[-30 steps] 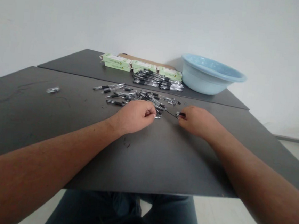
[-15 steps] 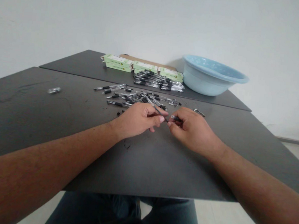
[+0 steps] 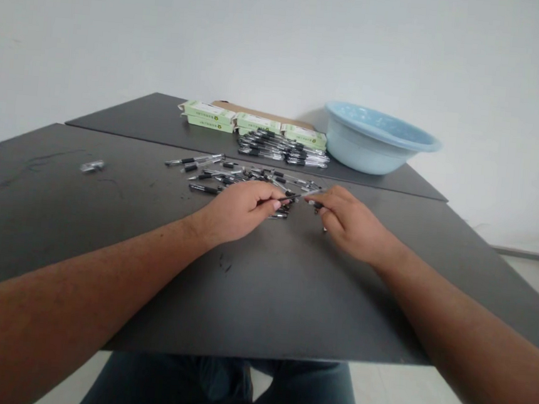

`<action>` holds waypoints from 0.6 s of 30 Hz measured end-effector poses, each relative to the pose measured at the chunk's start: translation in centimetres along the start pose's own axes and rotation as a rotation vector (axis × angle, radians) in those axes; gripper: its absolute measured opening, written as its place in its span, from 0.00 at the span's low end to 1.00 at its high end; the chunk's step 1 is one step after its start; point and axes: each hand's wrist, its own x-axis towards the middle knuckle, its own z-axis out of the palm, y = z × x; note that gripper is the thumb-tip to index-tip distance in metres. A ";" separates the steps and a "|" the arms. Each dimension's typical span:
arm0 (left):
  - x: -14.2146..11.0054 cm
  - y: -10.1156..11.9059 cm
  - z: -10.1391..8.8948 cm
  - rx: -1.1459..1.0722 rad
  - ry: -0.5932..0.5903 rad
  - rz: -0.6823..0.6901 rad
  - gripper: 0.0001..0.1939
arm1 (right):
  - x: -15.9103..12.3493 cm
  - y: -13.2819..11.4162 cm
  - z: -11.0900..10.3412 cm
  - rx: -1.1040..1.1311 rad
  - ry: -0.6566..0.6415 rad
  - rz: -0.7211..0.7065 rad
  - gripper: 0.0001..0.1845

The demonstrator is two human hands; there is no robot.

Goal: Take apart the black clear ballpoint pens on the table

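My left hand [image 3: 238, 212] is closed in a pinch on a thin pen refill [image 3: 292, 198], dark along its near part and clear toward the right end. Facing it, my right hand [image 3: 355, 225] is closed around a small black-and-clear pen part [image 3: 315, 204], mostly hidden by the fingers. The refill's clear end reaches the right fingertips; whether they grip it is hard to see. Just beyond the left hand lies a loose pile of clear pens with black grips [image 3: 204, 189]. A small clear piece shows under the right fingers.
Behind the pile, stacked pens [image 3: 265, 145] lie before green-and-white boxes [image 3: 210, 122]. A light blue basin [image 3: 368, 151] stands at the back right. Some clear pen caps [image 3: 92, 166] rest on the left of the dark table [image 3: 261, 302], which has ink marks.
Both hands met around the refill, then drew slightly apart. The refill has swung from slanting down toward the right to slanting up that way. The right hand still holds the black-and-clear part.
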 end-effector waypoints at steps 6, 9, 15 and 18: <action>0.4 -1.2 -0.7 0.149 0.039 0.024 0.14 | 0.3 2.0 0.0 -0.104 0.014 0.058 0.17; 0.4 -1.8 -0.9 0.192 0.069 0.036 0.13 | 0.3 2.2 -0.3 -0.140 0.021 0.095 0.17; 0.4 -2.4 -0.9 0.263 0.057 0.084 0.14 | 0.2 2.4 -0.8 -0.167 0.007 0.093 0.18; 0.4 -2.4 -0.9 0.267 0.063 0.086 0.14 | 0.2 2.4 -0.8 -0.166 -0.005 0.068 0.17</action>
